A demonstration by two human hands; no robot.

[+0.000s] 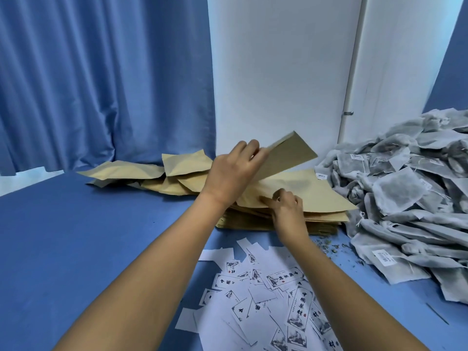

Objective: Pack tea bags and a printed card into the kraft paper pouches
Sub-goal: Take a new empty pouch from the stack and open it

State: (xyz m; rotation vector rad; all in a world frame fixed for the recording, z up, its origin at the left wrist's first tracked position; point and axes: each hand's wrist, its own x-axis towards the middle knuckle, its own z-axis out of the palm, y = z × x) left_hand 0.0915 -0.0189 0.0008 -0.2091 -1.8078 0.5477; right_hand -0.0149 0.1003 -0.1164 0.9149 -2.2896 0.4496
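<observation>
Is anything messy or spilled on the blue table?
Yes. Small greenish crumbs, probably loose tea, are scattered on the table between the stack of flat pouches and the tea bag pile. The printed cards lie jumbled, some face down.

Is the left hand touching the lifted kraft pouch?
Touching. The head view shows the left hand with fingers wrapped over the near edge of the lifted kraft pouch, raised above the pouch stack.

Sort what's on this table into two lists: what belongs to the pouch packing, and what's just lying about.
For the job:
- left hand lifting a pouch
- right hand on the flat pouch stack
- tea bags
- printed cards
- puffy pouches at the back, contents hidden

Lying about:
- tea crumbs
- curtain
- white board
</observation>
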